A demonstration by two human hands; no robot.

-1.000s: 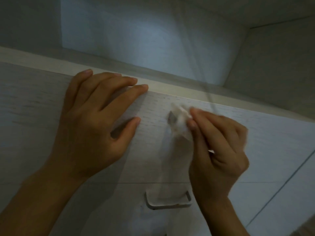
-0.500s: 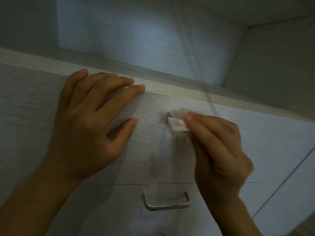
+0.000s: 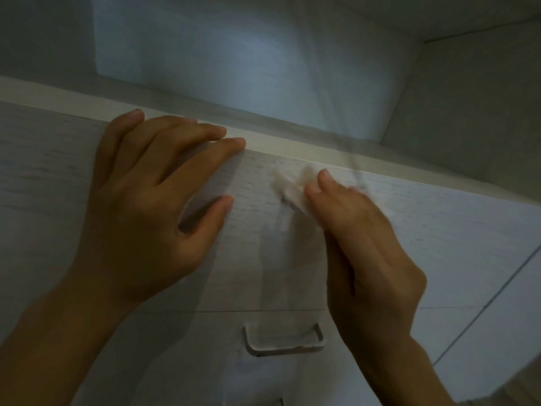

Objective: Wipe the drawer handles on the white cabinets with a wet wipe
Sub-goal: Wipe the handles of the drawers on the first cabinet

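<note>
Head view: pinches wet wipe (image 3: 292, 190) in right grip (image 3: 369, 247), pressing it onto upper drawer handle (image 3: 286, 204) just beyond fingertips. Rests left grip (image 3: 146, 200) flat and empty on drawer front (image 3: 439, 230), left of handle. Likely calls for strokes along handle's crosswise axis.

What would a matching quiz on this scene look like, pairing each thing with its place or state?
Things:
1 left hand
2 right hand
3 wipe
4 lower handle

Places or states:
A on the upper handle
B flat on the drawer front
C bare, untouched
D pinching the wipe

Pairs: 1-B; 2-D; 3-A; 4-C
</note>
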